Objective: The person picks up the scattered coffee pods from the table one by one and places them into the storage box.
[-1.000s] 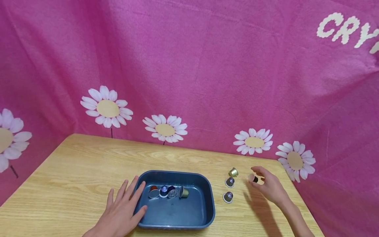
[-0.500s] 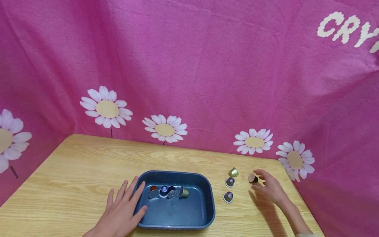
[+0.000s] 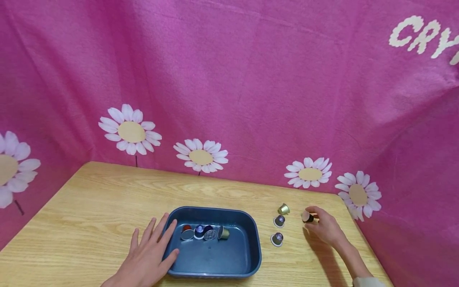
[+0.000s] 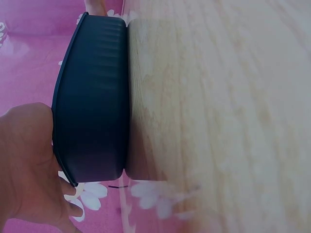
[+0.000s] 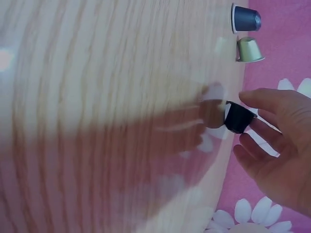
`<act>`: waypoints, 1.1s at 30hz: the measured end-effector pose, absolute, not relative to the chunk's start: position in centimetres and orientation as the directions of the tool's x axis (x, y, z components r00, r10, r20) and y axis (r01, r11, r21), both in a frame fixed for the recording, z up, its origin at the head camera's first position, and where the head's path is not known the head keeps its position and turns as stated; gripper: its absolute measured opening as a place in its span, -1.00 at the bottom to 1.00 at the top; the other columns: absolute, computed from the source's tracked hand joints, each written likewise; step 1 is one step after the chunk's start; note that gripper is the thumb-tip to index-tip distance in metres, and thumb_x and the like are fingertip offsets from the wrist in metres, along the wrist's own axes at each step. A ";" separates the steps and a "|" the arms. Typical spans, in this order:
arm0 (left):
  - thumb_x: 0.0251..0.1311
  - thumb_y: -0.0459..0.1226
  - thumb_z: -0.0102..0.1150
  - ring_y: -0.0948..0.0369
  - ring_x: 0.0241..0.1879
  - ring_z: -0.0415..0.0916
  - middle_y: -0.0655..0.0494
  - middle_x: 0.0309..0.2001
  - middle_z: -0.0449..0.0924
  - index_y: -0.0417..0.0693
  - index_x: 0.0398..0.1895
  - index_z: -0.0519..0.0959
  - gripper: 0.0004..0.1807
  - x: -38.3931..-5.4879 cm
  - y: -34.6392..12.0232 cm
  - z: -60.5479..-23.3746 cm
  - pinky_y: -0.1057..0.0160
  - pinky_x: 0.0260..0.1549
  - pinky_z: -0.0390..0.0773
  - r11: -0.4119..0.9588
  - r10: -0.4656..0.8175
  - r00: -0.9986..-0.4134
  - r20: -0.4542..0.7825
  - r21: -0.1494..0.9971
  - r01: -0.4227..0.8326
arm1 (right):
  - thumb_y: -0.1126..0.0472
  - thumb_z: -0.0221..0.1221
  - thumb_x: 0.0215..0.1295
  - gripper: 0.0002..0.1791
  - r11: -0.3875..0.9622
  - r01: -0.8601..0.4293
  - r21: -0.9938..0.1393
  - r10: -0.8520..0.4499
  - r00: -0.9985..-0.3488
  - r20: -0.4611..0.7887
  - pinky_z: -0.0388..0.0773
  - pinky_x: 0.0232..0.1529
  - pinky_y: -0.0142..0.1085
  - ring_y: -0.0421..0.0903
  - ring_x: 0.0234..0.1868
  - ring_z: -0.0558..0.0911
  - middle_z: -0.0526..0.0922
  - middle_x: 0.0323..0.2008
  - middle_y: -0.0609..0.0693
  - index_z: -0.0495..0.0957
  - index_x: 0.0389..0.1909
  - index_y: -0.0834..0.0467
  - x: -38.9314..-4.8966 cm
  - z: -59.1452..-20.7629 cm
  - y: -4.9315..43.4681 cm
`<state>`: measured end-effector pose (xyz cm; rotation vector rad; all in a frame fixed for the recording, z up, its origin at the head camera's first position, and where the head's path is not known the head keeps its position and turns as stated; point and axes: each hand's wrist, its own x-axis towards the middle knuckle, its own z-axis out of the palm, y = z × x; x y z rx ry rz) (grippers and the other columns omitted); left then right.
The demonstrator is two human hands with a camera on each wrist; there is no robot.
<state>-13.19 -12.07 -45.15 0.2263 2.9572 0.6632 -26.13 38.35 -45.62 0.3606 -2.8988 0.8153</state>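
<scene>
My left hand (image 3: 148, 251) lies with spread fingers over the left rim of a dark blue plastic tub (image 3: 215, 261). In the left wrist view its palm rests against the tub's rim (image 4: 55, 107). Inside the tub several coffee capsules sit in a row, among them a blue one (image 3: 199, 230) and a pale green one (image 3: 224, 232). At the right of the table my right hand (image 3: 324, 227) pinches a black coffee capsule (image 5: 238, 118), tipped on its side, its pale lid facing left in the head view. Thumb and fingertips are right at its rim and side.
Between tub and right hand stand a gold capsule (image 3: 283, 209), a grey capsule (image 3: 279, 221) and a dark capsule with a purple top (image 3: 277, 239). The wooden table (image 3: 118, 199) ends at a pink cloth (image 3: 229, 87) printed with daisies.
My right hand drew slightly back from the black capsule, then its fingers closed in around it again. The capsule, the left hand and the tub stay where they were.
</scene>
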 end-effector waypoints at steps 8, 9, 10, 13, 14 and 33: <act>0.33 0.08 0.16 -0.33 0.47 -0.18 -0.15 0.57 -0.07 -0.03 0.54 0.20 -0.19 -13.2 -12.0 -45.0 -0.57 0.20 -0.28 0.896 0.164 -0.984 -0.068 0.428 0.120 | 0.45 0.31 0.15 -0.64 0.861 -0.245 -0.446 -0.203 -0.969 0.142 0.59 -0.13 0.07 0.24 -0.11 0.65 0.63 -0.09 0.31 0.55 0.00 0.38 -26.7 -45.9 38.3; 0.33 0.08 0.16 -0.33 0.47 -0.18 -0.15 0.57 -0.07 -0.03 0.54 0.20 -0.19 -13.2 -12.0 -45.0 -0.57 0.20 -0.28 0.896 0.164 -0.984 -0.067 0.428 0.120 | 0.46 0.31 0.16 -0.65 0.861 -0.247 -0.445 -0.208 -0.969 0.136 0.59 -0.14 0.05 0.22 -0.12 0.65 0.63 -0.09 0.31 0.55 -0.01 0.38 -26.8 -45.9 38.3; 0.33 0.08 0.16 -0.33 0.47 -0.18 -0.15 0.57 -0.07 -0.03 0.54 0.20 -0.19 -13.2 -12.0 -45.0 -0.57 0.20 -0.27 0.896 0.163 -0.985 -0.064 0.427 0.120 | 0.46 0.30 0.16 -0.65 0.861 -0.248 -0.444 -0.211 -0.969 0.133 0.60 -0.15 0.04 0.20 -0.13 0.65 0.63 -0.09 0.31 0.55 -0.01 0.38 -26.8 -45.9 38.3; 0.32 0.07 0.16 -0.33 0.47 -0.18 -0.15 0.57 -0.07 -0.03 0.54 0.20 -0.19 -13.2 -12.0 -45.1 -0.56 0.20 -0.27 0.896 0.161 -0.985 -0.062 0.429 0.120 | 0.47 0.30 0.16 -0.65 0.862 -0.248 -0.443 -0.208 -0.968 0.137 0.60 -0.15 0.02 0.19 -0.13 0.65 0.64 -0.09 0.30 0.55 0.00 0.39 -26.7 -46.0 38.3; 0.32 0.07 0.17 -0.33 0.47 -0.19 -0.15 0.57 -0.08 -0.03 0.54 0.20 -0.19 -13.2 -12.0 -45.1 -0.56 0.21 -0.27 0.896 0.160 -0.985 -0.062 0.429 0.119 | 0.46 0.30 0.16 -0.64 0.862 -0.254 -0.439 -0.212 -0.967 0.142 0.60 -0.14 0.03 0.19 -0.14 0.65 0.63 -0.09 0.31 0.54 0.00 0.40 -26.6 -46.0 38.3; 0.31 0.09 0.17 -0.33 0.47 -0.18 -0.15 0.56 -0.06 -0.04 0.54 0.21 -0.19 -13.2 -11.9 -45.1 -0.56 0.21 -0.28 0.898 0.158 -0.986 -0.060 0.423 0.118 | 0.43 0.36 0.10 -0.61 0.849 -0.312 -0.427 -0.214 -0.941 0.261 0.60 -0.10 0.07 0.20 -0.14 0.67 0.68 -0.14 0.25 0.58 -0.01 0.39 -26.4 -45.0 37.9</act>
